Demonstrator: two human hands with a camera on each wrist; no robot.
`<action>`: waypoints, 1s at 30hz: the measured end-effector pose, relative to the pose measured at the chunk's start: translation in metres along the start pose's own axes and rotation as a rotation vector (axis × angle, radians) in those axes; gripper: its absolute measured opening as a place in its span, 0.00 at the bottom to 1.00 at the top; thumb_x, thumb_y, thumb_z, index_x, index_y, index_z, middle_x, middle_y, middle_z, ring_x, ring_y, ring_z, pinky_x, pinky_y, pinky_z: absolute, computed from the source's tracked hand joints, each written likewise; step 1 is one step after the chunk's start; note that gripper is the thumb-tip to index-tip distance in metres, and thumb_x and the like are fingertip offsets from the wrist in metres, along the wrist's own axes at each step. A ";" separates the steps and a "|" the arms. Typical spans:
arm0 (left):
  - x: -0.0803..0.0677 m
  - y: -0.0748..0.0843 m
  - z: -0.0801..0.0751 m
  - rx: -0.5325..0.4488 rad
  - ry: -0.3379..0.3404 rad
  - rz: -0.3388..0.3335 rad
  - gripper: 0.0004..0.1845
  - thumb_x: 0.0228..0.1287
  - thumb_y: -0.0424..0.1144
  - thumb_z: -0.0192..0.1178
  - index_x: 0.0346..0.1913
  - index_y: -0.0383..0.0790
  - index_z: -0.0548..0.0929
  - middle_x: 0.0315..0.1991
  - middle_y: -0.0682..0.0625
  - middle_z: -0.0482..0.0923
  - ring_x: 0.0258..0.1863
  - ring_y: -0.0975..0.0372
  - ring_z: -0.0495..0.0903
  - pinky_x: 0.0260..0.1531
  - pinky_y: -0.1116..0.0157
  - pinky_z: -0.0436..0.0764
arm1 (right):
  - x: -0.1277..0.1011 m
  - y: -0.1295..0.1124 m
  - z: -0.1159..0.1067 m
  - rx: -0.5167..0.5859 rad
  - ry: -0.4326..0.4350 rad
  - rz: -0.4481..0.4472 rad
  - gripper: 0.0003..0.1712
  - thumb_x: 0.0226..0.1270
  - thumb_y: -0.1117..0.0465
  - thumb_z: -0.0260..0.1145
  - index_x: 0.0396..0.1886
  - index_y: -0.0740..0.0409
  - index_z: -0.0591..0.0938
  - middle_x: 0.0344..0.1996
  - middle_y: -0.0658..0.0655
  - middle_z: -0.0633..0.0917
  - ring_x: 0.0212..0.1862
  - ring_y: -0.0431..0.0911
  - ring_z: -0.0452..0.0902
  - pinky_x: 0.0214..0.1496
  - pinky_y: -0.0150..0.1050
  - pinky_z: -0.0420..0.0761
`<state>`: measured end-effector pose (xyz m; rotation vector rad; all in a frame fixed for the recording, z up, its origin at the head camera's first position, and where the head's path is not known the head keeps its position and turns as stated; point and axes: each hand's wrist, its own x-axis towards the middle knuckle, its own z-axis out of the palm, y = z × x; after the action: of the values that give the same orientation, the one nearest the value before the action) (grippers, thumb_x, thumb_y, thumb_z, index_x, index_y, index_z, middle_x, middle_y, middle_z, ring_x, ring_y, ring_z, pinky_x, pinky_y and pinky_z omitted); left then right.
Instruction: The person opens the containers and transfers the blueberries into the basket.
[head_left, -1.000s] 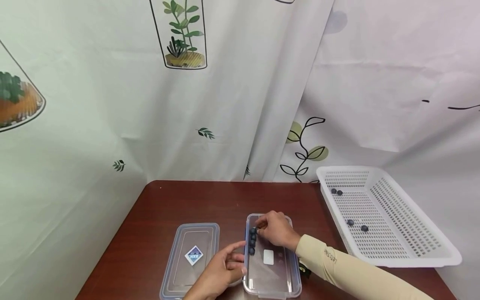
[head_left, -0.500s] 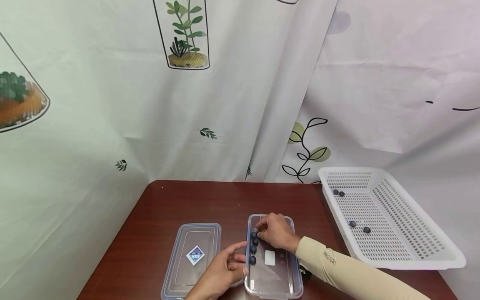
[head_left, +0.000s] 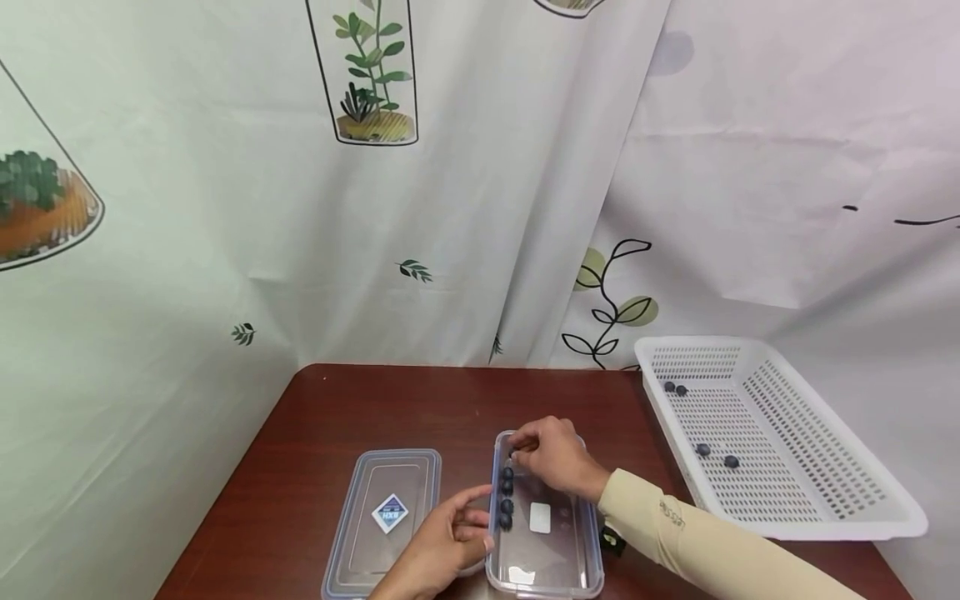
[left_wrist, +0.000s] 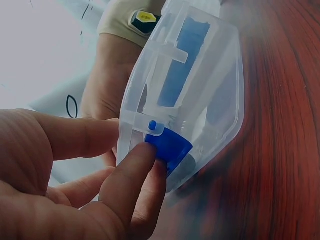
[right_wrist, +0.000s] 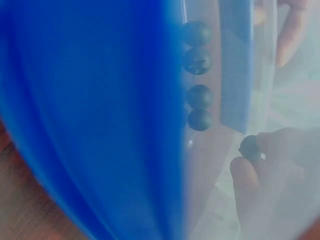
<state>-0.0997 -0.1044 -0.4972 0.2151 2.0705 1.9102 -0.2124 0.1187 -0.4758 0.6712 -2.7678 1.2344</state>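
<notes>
The brown desk (head_left: 352, 408) carries, from largest to smallest, a white perforated basket (head_left: 825, 500) at its right edge with four dark berries left in it (head_left: 702, 450), a clear lid (head_left: 386, 517) lying flat to the left, and beside that the clear box (head_left: 558, 567) that both hands work at. The big things sit where they sat a second ago; only the view has drifted a little. What has changed is small — the right hand (head_left: 557, 457), which was low against the row of berries (head_left: 507, 500) along the box's left wall, now sits slightly higher and further back, towards the far end of the box. Its grip is closed on one berry (right_wrist: 249, 146), pinched between thumb and fingertip, as the right wrist view shows, and that berry hangs just off the far end of the row of four rather than in line with it. The left hand (head_left: 442, 550) has not moved — its fingers curl against the box's near left side, with a fingertip (left_wrist: 135, 165) pressing the blue clasp (left_wrist: 170, 147), steadying the box. Judging by this, the fifth berry is not yet set down, and the hand seems to be adjusting its place at the head of the row.
</notes>
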 end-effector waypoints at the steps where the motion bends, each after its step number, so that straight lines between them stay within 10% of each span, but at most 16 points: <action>1: 0.000 0.000 0.000 0.002 -0.002 -0.002 0.38 0.60 0.24 0.69 0.75 0.33 0.71 0.51 0.41 0.82 0.45 0.57 0.81 0.42 0.70 0.81 | -0.001 -0.002 -0.002 0.012 0.000 -0.001 0.10 0.60 0.69 0.77 0.42 0.55 0.93 0.35 0.51 0.94 0.36 0.37 0.89 0.35 0.29 0.86; 18: 0.002 -0.001 0.002 -0.014 0.019 -0.015 0.39 0.59 0.23 0.68 0.76 0.33 0.71 0.53 0.39 0.81 0.45 0.56 0.81 0.41 0.70 0.82 | -0.026 -0.005 -0.083 0.208 0.090 0.167 0.12 0.63 0.65 0.78 0.46 0.58 0.92 0.40 0.56 0.94 0.40 0.43 0.91 0.41 0.32 0.87; 30: 0.003 -0.001 0.002 -0.011 0.011 -0.024 0.39 0.59 0.23 0.68 0.76 0.33 0.72 0.52 0.40 0.81 0.45 0.57 0.81 0.41 0.69 0.82 | -0.063 0.025 -0.180 0.061 0.238 0.279 0.25 0.69 0.52 0.76 0.60 0.60 0.88 0.51 0.59 0.92 0.44 0.24 0.84 0.46 0.24 0.81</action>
<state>-0.1012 -0.1014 -0.4987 0.1776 2.0595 1.9126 -0.1901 0.2860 -0.3835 0.1284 -2.6961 1.3478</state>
